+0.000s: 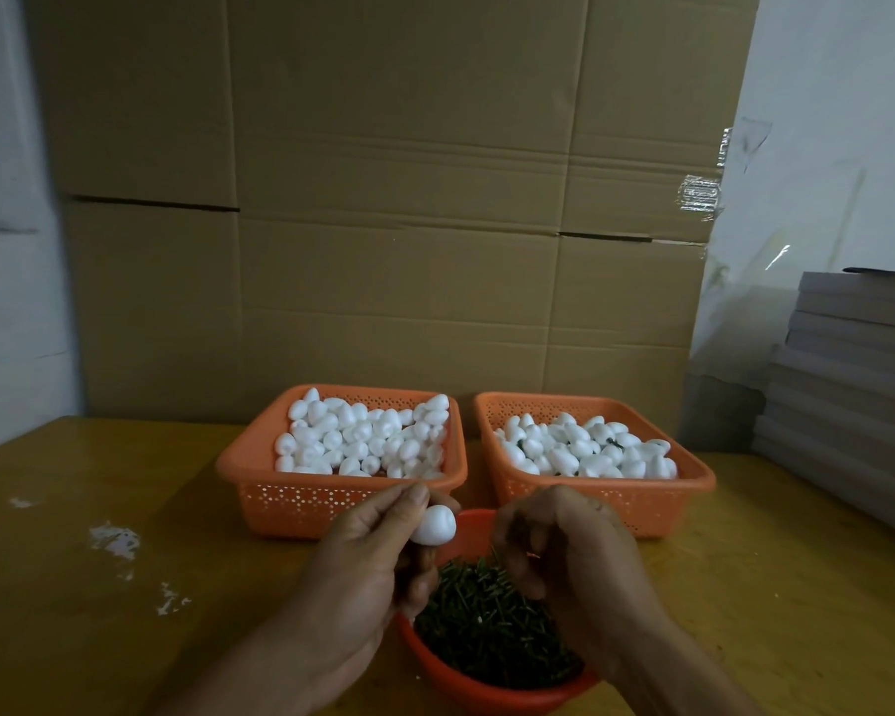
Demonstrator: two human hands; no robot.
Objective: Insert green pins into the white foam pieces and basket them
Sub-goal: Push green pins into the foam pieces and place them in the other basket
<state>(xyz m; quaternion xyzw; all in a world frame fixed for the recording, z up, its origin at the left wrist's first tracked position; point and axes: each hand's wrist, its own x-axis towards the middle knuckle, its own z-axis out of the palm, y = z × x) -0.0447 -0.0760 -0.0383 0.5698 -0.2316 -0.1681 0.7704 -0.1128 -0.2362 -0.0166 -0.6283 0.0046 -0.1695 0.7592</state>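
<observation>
My left hand (pixel 378 555) pinches a white egg-shaped foam piece (pixel 434 525) between thumb and fingers, above the red bowl (pixel 466 682) of green pins (pixel 487 627). My right hand (pixel 564 550) hovers over the bowl just right of the foam piece, fingers curled inward; whether they hold a pin is hidden. The left orange basket (pixel 259 465) holds several plain foam pieces. In the right orange basket (pixel 693 480) lie several foam pieces, some showing green pins.
Tall cardboard sheets (pixel 383 198) stand behind the baskets. A stack of grey boards (pixel 848 379) sits at the right. White scuff marks (pixel 115 540) dot the yellow table (pixel 99 612) on the left.
</observation>
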